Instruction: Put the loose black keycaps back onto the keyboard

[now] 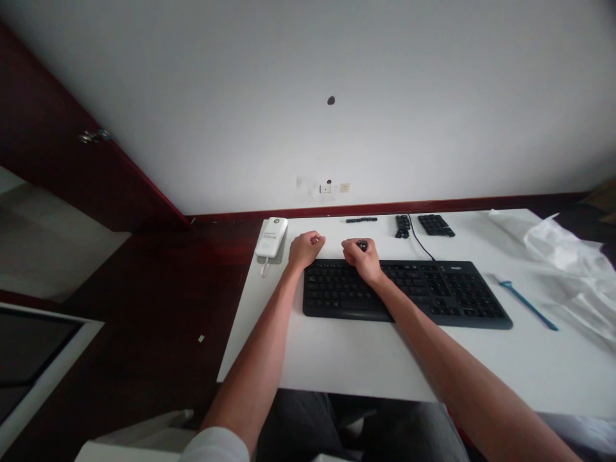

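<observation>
Three groups of loose key caps sit along the back of the desk (337,359) in the head view: a single row (362,220), a small cluster (403,226) and a larger block (436,226). That much sorting looks done. The black keyboard (332,295) lies flat in front of them, its cable (422,247) running off the back edge. Dark on dark, I cannot tell how many of its keys are bare, so what is left stays uncertain; the work seems partway along, judging by the pieces in hand.

The right hand (363,258) is closed in a loose fist just above the keyboard's back edge, its grip clamped on a few small dark pieces (362,244), probably caps. Its forearm slants across the board from the lower right.

The left hand (307,249) is by the keyboard's back left corner, fingers curled toward the thumb; I cannot tell whether they meet or pinch anything. Its forearm comes up from the lower left, wrist bent inward, so both hands face each other, apart.
</observation>
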`<state>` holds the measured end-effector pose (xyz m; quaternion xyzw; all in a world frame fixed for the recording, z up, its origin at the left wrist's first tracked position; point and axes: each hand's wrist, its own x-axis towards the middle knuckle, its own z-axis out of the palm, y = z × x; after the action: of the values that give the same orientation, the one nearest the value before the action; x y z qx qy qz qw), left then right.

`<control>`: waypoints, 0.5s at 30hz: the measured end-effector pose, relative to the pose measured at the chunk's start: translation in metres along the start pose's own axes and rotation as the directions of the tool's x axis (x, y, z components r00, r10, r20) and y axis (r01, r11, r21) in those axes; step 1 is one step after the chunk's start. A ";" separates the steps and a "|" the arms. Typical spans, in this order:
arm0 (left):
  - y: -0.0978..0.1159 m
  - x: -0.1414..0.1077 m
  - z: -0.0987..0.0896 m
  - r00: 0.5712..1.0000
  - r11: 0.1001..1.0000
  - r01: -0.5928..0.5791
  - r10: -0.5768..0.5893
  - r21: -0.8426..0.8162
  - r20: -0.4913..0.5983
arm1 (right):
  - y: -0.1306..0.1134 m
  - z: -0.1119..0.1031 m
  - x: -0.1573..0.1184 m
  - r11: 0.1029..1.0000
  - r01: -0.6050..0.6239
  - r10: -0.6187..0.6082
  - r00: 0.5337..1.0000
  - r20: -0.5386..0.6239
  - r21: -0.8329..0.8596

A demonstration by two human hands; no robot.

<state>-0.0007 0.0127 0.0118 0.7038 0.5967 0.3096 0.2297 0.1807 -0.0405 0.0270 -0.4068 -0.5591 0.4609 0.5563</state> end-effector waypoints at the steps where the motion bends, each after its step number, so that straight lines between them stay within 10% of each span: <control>1: 0.000 0.000 0.000 1.000 1.000 0.004 -0.004 0.000 0.000 | 0.000 0.000 0.000 1.000 -0.004 0.004 1.000 0.000 0.008; 15: 0.004 -0.003 -0.002 1.000 1.000 0.021 -0.021 0.011 0.008 | 0.001 0.004 0.000 0.999 -0.020 0.022 0.998 -0.051 0.047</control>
<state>0.0003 0.0095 0.0153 0.7000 0.6047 0.3013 0.2314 0.1771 -0.0404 0.0258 -0.4114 -0.5292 0.4689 0.5751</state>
